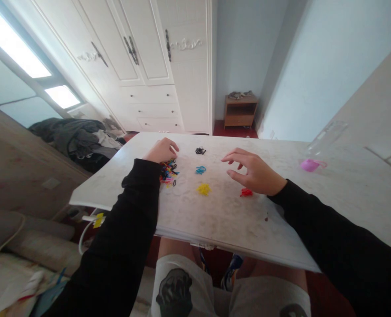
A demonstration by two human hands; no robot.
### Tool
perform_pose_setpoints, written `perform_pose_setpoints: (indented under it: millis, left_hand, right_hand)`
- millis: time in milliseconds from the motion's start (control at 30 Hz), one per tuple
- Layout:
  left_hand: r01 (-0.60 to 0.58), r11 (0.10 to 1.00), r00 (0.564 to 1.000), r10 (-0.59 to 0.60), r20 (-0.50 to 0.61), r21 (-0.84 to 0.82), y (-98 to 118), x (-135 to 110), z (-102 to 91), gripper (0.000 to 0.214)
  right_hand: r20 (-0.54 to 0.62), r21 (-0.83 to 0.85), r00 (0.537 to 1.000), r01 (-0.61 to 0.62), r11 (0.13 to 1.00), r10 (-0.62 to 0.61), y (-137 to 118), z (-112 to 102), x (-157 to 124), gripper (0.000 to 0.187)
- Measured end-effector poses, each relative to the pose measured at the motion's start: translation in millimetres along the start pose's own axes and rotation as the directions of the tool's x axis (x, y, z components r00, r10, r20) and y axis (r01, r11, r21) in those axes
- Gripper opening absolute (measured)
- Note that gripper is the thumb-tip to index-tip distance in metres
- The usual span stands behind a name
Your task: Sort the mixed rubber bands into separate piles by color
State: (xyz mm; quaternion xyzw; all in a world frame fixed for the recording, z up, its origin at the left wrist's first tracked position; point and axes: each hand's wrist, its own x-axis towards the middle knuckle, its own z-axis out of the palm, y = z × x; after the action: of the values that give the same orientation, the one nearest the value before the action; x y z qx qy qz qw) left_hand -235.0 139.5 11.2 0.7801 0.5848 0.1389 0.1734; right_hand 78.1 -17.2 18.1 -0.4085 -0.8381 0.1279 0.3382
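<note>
On the white table (221, 220), a mixed pile of small coloured loops that look like elastic bands (169, 174) lies below my left hand (162, 150). The fingers of that hand bend down at the pile's far edge, loosely apart, with their tips partly hidden. To the right, sorted by colour, are a black heap (200, 150), a blue heap (200, 169) and a yellow heap (203, 189). My right hand (253, 171) hovers with fingers stretched and apart, holding nothing visible. Just under its wrist side sits a red heap (246, 192).
A clear plastic bottle or cup (327, 138) with a pink piece (310, 165) stands at the table's right. One dark speck (266, 217) lies near the front edge. Beyond are a white wardrobe (142, 66), a small wooden cabinet (240, 112) and piled clothes (76, 136).
</note>
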Motion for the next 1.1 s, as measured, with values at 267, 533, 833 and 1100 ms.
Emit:
perform_pose_setpoints:
  millis: [267,533,833,1100]
  left_hand:
    - [-0.04,0.998,0.998,0.038,-0.049,-0.043,5,-1,-0.1,0.032]
    - [-0.014,0.988,0.992,-0.005,-0.123,-0.153,0,1,0.8,0.027]
    - [0.037,0.971,0.992,-0.064,-0.111,-0.235,1,-6,-2.9,0.025]
    - [-0.087,0.896,0.979,-0.004,-0.205,-0.434,15,-7,-3.4,0.023]
  right_hand:
    - [0.001,-0.013,1.0,0.009,1.0,-0.009,0,0,0,0.027]
    - [-0.002,-0.004,1.0,0.011,1.0,-0.011,0,0,0,0.026]
    - [0.005,0.015,1.0,0.015,1.0,-0.015,2,1,-1,0.023]
    - [-0.031,-0.017,1.0,-0.002,1.0,0.002,1,1,0,0.02]
